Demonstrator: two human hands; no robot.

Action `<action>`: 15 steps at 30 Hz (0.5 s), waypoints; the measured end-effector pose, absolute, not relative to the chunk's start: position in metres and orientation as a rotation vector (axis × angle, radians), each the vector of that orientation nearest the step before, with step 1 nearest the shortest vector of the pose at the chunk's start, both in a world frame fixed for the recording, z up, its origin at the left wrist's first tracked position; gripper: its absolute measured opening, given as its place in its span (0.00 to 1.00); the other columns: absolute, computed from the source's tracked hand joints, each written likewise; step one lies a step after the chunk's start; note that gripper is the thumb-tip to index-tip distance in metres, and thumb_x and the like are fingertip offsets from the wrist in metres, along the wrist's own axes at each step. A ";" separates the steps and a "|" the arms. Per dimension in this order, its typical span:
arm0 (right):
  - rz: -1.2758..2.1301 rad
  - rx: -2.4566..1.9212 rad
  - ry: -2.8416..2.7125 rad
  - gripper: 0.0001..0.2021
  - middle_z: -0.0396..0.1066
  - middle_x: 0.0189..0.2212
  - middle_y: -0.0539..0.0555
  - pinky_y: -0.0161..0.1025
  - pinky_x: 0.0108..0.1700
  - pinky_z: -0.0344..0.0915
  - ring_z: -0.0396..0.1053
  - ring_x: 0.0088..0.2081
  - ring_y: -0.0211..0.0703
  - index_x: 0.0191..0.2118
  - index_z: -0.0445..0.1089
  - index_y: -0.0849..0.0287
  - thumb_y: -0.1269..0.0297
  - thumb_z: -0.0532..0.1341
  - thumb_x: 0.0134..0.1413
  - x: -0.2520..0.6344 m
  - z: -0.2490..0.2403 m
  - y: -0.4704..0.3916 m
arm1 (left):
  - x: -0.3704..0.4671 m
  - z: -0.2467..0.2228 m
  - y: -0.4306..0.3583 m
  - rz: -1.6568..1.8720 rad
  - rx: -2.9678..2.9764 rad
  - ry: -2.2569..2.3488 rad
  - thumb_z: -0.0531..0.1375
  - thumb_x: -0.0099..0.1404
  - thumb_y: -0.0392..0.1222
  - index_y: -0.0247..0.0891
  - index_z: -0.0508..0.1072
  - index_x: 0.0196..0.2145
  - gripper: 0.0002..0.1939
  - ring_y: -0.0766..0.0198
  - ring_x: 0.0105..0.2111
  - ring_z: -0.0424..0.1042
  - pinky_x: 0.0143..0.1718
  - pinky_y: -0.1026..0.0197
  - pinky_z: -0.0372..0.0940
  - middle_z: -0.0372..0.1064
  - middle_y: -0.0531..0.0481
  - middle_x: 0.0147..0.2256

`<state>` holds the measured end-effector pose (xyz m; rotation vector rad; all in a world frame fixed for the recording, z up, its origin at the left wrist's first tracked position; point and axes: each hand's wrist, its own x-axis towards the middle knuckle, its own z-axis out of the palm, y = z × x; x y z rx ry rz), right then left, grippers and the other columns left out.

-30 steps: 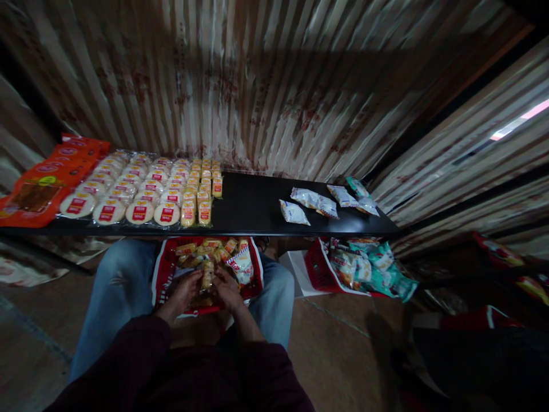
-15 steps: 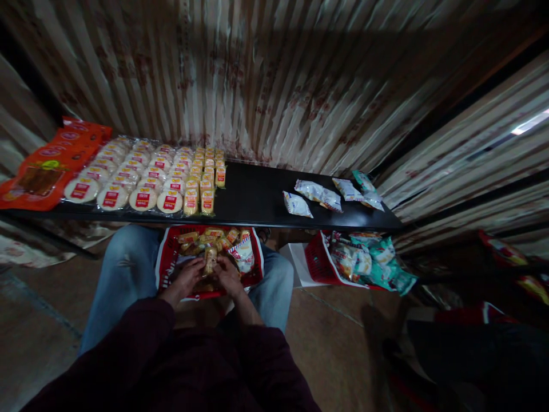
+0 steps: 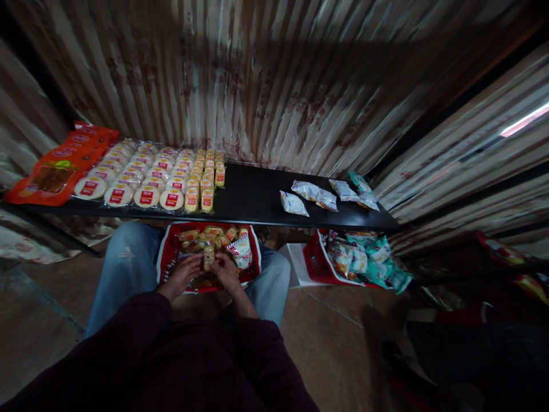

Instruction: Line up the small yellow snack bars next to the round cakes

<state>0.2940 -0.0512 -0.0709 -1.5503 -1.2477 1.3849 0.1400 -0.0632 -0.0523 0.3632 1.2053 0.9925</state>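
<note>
Between my two hands is a small yellow wrapped snack cake (image 3: 209,258), held upright over a red basket (image 3: 162,260). My left hand (image 3: 185,272) pinches it from the left with the fingertips. From the right, the fingers of my right hand (image 3: 226,271) close on its other side. Several more yellow wrapped cakes (image 3: 212,233) lie in the basket, with a white snack bag (image 3: 242,250) at its right end. The basket sits between my knees, below the front edge of the black shelf (image 3: 253,197).
On the shelf's left stand rows of round packaged crackers (image 3: 146,196), an orange bag (image 3: 54,166) and rows of yellow cakes (image 3: 207,197). White bags (image 3: 294,203) lie on its right. Another red basket (image 3: 314,260) holds green and white bags (image 3: 380,257).
The view has shifted slightly. Both hands keep hold of the snack cake, which now stands with its face turned a little more towards me.
</note>
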 end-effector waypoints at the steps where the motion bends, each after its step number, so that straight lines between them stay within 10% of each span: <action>1: 1.347 -1.561 -1.284 0.14 0.69 0.28 0.46 0.36 0.39 0.65 0.66 0.31 0.36 0.41 0.67 0.55 0.60 0.62 0.46 0.294 -0.069 -0.052 | 0.139 -0.052 -0.064 0.985 0.369 1.195 0.62 0.53 0.31 0.36 0.73 0.40 0.14 0.67 0.26 0.72 0.36 0.62 0.67 0.74 0.50 0.30; 15: 1.449 -1.330 -1.456 0.13 0.72 0.37 0.48 0.41 0.43 0.66 0.70 0.35 0.39 0.42 0.71 0.50 0.67 0.54 0.53 0.293 -0.055 -0.055 | 0.142 -0.052 -0.065 0.929 0.391 1.192 0.63 0.51 0.31 0.35 0.73 0.36 0.12 0.62 0.33 0.74 0.34 0.61 0.69 0.75 0.45 0.38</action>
